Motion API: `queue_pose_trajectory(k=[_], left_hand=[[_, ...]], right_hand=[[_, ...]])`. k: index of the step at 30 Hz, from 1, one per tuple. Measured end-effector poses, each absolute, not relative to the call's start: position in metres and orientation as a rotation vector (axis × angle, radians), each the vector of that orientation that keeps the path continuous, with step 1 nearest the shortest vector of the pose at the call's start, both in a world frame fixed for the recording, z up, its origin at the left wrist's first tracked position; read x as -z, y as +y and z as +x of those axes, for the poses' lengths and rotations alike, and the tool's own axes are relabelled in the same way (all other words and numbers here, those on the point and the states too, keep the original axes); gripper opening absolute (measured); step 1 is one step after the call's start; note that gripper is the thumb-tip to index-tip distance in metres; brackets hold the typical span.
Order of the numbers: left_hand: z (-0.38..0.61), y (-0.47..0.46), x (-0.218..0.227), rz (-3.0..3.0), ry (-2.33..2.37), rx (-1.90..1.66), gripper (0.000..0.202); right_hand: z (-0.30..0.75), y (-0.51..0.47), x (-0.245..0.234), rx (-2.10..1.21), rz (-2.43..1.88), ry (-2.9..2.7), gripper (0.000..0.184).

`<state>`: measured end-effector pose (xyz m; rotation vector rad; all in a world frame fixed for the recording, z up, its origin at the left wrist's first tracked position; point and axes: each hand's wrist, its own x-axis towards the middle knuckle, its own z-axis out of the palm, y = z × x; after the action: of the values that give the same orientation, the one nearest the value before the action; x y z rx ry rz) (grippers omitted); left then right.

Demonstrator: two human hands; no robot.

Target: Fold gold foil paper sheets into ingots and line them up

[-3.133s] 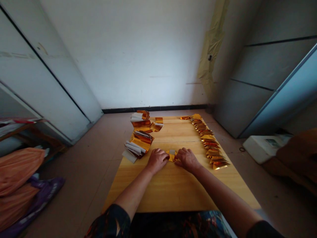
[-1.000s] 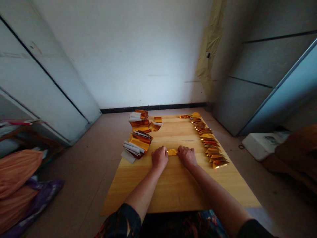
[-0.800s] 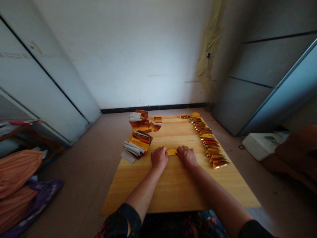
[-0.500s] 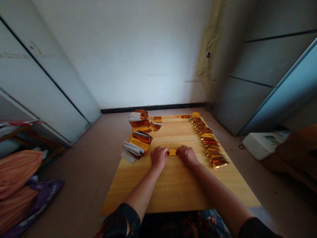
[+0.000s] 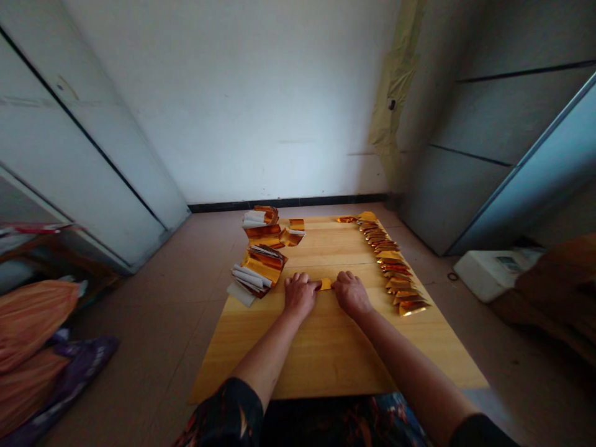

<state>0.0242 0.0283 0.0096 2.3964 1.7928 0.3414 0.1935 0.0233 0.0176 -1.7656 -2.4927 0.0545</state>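
Note:
A small piece of gold foil paper (image 5: 326, 284) lies at the middle of the wooden board, between my two hands. My left hand (image 5: 300, 293) grips its left end, fingers curled. At the other end, my right hand (image 5: 351, 292) has its fingers closed on the paper's right edge. Left of my hands are stacks of gold-and-white paper sheets (image 5: 263, 266), partly curled. Along the right side runs a row of folded gold paper pieces (image 5: 395, 267), packed closely against one another.
The wooden tabletop (image 5: 335, 354) sits close in front of me. More gold sheets (image 5: 263, 236) lie at its far left corner. Cabinets (image 5: 470, 155) stand on the right, a white box (image 5: 487, 273) on the floor there. Orange and purple bags (image 5: 37, 347) lie at left.
The fingers of both hands have shifted on the gold paper. Its visible part now looks smaller and angled at its left end. The stacks and the row stay put.

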Motion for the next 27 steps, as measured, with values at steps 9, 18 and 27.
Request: queue_pose_trajectory(k=[9,18,27], left_hand=[[0.025,0.035,-0.010,2.416,1.766,-0.261,0.033],[0.015,0.038,-0.007,2.360,1.775,-0.269,0.028],[0.003,0.049,0.002,2.385,1.695,-0.352,0.027]], right_hand=[[0.167,0.045,-0.021,-0.430,-1.914,-2.303,0.024],[0.175,0.056,-0.018,-0.519,-1.887,-2.324,0.021],[0.164,0.051,-0.024,-0.576,-2.031,-2.197,0.027]])
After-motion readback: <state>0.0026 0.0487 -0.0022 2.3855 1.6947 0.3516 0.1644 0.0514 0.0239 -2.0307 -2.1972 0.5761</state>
